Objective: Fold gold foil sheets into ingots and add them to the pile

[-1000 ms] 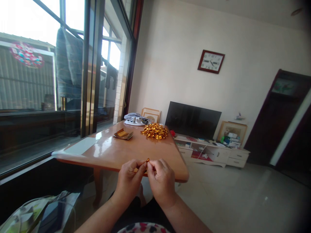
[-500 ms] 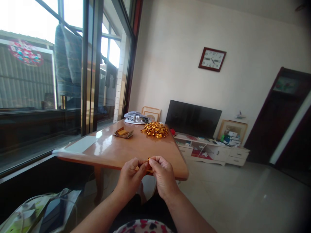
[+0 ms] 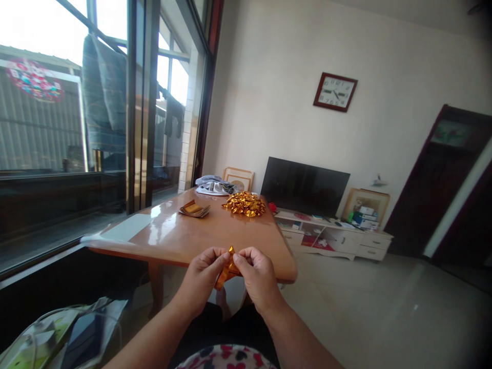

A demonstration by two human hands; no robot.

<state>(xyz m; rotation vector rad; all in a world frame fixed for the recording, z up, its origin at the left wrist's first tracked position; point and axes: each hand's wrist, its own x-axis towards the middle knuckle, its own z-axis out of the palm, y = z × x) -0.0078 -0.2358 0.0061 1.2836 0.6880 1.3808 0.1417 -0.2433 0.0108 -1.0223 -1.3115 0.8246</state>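
Observation:
Both hands meet in front of the near edge of the wooden table (image 3: 180, 238). My left hand (image 3: 202, 279) and my right hand (image 3: 259, 279) pinch one small folded piece of gold foil paper (image 3: 226, 267) between their fingertips. Its lower end hangs down between my thumbs. Further back on the table lies a heap of folded gold foil pieces (image 3: 244, 203). To the left of that heap sits a small stack of flat gold sheets (image 3: 194, 209).
A bundle of grey cloth (image 3: 212, 186) lies at the table's far end. A window wall runs along the left. A television (image 3: 305, 185) on a white cabinet (image 3: 338, 242) stands behind, a clock (image 3: 334, 91) above. A bag (image 3: 57, 335) sits at lower left.
The gold paper now shows more between my fingers, its lower end hanging down. My hands stayed together at the table's near edge, shifted slightly.

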